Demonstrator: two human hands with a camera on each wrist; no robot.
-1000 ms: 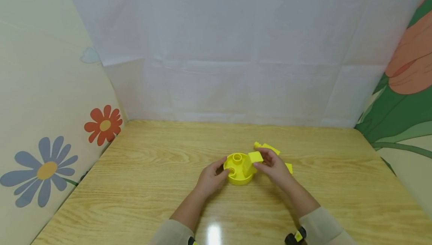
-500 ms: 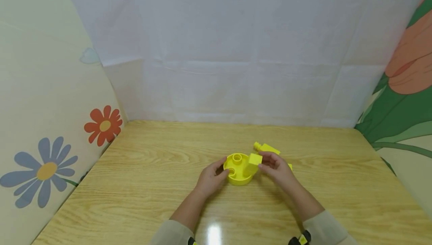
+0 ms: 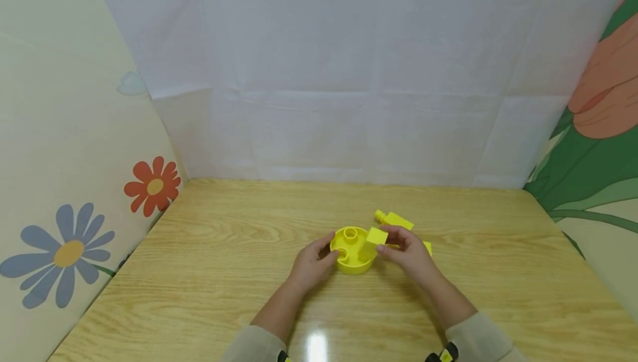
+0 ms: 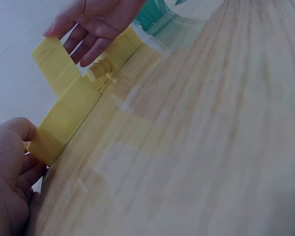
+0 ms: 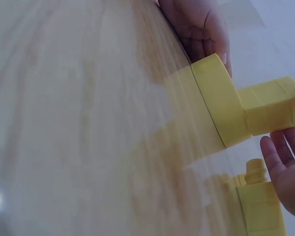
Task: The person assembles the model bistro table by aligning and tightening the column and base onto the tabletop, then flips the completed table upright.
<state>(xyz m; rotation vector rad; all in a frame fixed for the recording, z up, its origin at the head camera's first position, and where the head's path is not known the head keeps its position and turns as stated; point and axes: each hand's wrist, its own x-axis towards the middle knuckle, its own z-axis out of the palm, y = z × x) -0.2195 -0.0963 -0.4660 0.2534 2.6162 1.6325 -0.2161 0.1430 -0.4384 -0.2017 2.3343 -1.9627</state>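
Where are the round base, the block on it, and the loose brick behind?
round base [image 3: 349, 251], head view, its studded top face.
block [image 3: 376, 236], head view, its top face.
loose brick [image 3: 396, 220], head view, its upper side.

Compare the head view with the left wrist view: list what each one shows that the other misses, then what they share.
Only the head view shows the round base's top with its stud and hole, the flower-printed side panels and both sleeves. Only the left wrist view shows the base's side wall edge-on, low against the tabletop. Both show the left hand holding the base, the right hand at the square block on it, and a spare yellow block lying behind.
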